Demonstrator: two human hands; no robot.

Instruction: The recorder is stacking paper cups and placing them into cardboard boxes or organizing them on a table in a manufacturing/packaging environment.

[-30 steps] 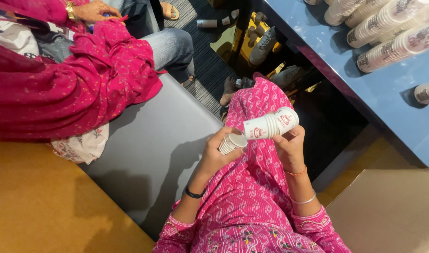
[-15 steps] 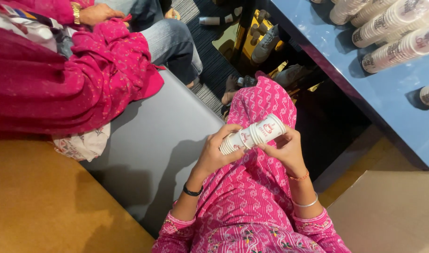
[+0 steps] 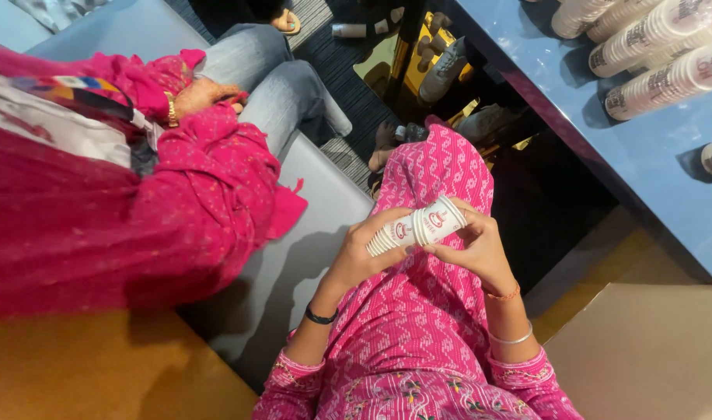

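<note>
Grey bench seat [image 3: 294, 257] beneath, dark patterned floor beyond, blue table [image 3: 651, 179] at upper right carrying long sleeves of nested paper cups [image 3: 659, 82] laid on their sides. Short stack of white paper cups with red print [image 3: 414, 229] held over the lap, lying crosswise, narrow end toward the left. Left hand [image 3: 364, 257] wrapped around the narrow end; right hand [image 3: 472, 249] gripping the wide rim end, fingertips on the outermost cup. Hands closer together than half a second ago, stack shorter and lower over the knees than a second ago: judged as loose cups pushed home into one compact stack. Pink patterned tunic [image 3: 426, 342] under the stack. Seated neighbour in magenta top [image 3: 138, 210] and jeans at left, own hand [image 3: 200, 97] resting on the thigh, apart from the cups. Cardboard box [image 3: 643, 350] at lower right.
</note>
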